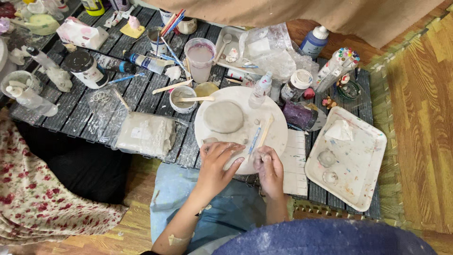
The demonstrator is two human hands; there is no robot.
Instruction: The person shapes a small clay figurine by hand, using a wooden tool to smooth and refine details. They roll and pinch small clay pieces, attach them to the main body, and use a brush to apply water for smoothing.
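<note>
1. Two hands meet at the 6 o'clock edge of the round white turntable (278,134). The left hand (216,166) lies flat, fingers spread, palm on the rim; whether it presses clay, cannot tell.
2. Right hand (268,169): fingers curled around a small grey clay lump (259,160).
3. Flattened clay disc (223,116) sits at 10 o'clock on the turntable; blue tool (255,138) and wooden stick (265,131) lie near centre-right.
4. Off the turntable: slip cup (182,99) at 10 o'clock, white paint-stained tray (358,165) at 3 o'clock, bagged clay (144,134) at 9 o'clock.
</note>
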